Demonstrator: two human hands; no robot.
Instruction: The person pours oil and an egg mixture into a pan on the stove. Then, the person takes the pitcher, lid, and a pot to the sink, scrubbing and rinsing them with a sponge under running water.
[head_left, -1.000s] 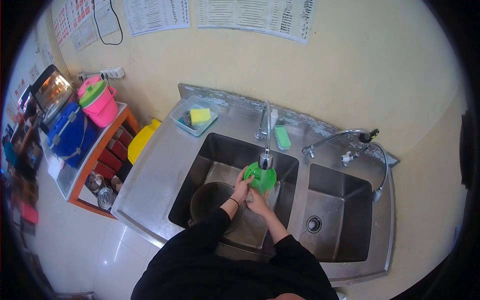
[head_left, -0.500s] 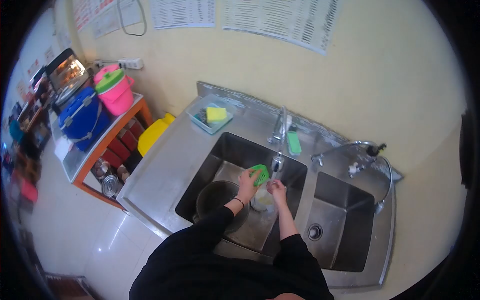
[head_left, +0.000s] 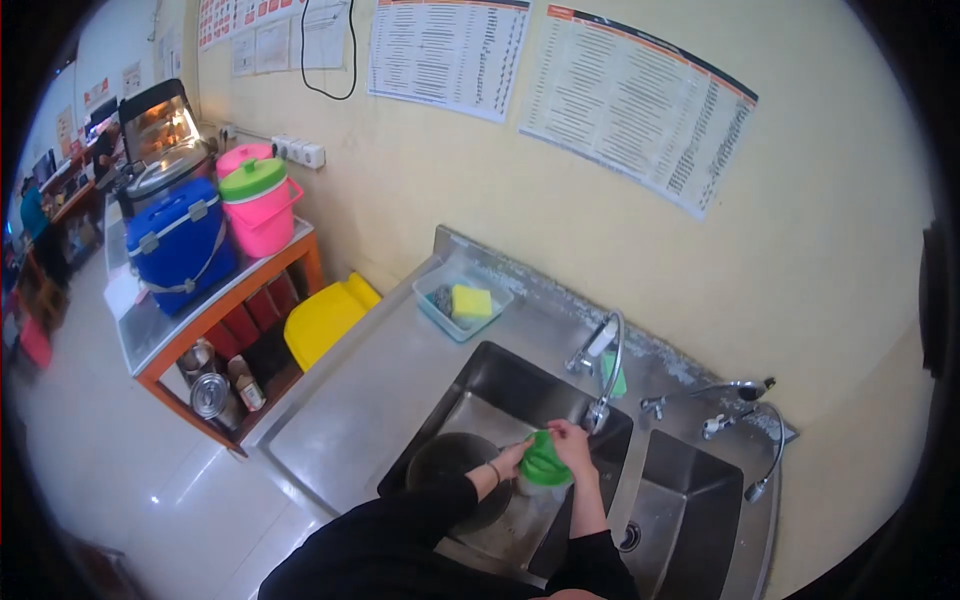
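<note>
A green plastic basket (head_left: pixel 543 462) is held over the left sink basin (head_left: pixel 470 412), near the spout of the curved faucet (head_left: pixel 617 350). My left hand (head_left: pixel 512 460) grips its left side. At its upper right edge is my right hand (head_left: pixel 572 446), fingers bent and pressed together; what they pinch, if anything, is too small to make out. Below the basket something pale lies partly hidden in the basin. A large dark pot (head_left: pixel 455 470) sits to the left in the same basin, partly behind my left sleeve.
A tray (head_left: pixel 462 326) with a yellow sponge (head_left: pixel 471 301) and a scourer stands on the counter. A green brush (head_left: pixel 613 374) lies behind the faucet. To the right is a second basin (head_left: pixel 690 490). Further left are a yellow chair (head_left: pixel 325 325), a blue cooler (head_left: pixel 180 245) and pink buckets.
The view has swung left and up. The green basket has turned in my left hand, and my right hand has come from beside it to its upper edge.
</note>
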